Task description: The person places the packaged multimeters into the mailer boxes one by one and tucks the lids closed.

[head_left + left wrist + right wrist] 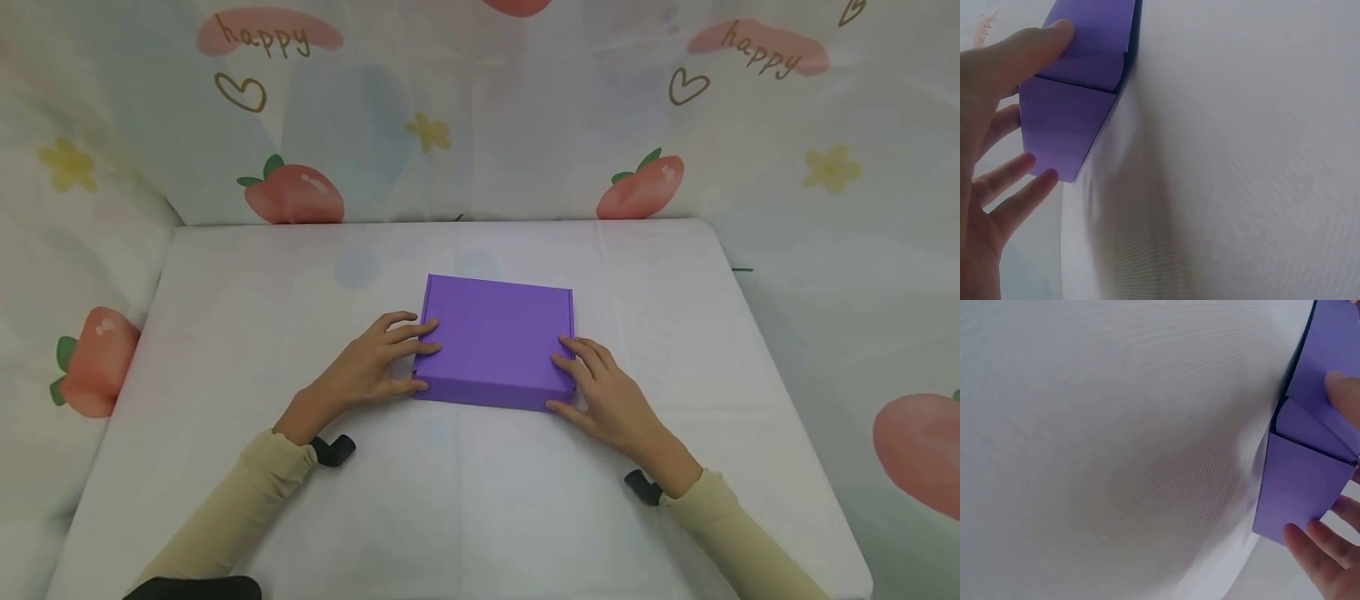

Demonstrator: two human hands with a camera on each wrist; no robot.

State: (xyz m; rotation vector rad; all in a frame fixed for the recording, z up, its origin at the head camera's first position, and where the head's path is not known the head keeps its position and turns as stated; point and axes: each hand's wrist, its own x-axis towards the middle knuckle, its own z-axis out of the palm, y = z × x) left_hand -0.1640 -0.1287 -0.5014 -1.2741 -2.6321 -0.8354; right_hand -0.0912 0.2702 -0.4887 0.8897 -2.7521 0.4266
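A flat purple box point(495, 333), its lid down, sits on the white table near the middle. At its left end my left hand point(375, 358) holds the box, thumb on the front face and other fingers along the left side and top edge. My right hand point(603, 387) holds the opposite end in a similar way, with its thumb at the front right corner. In the left wrist view, the left thumb point(1054, 40) presses near a folded front flap, while fingertips touch the side panel point(1063, 125). The right wrist view has fingertips against the right side panel point(1304, 487).
The white tablecloth point(450, 508) covers the table around the box. Behind and beside it hangs a patterned cloth backdrop point(525, 108) with peaches and flowers. Black wrist mounts point(334, 451) show at the cuffs, and a black object point(195, 588) lies at the bottom left edge.
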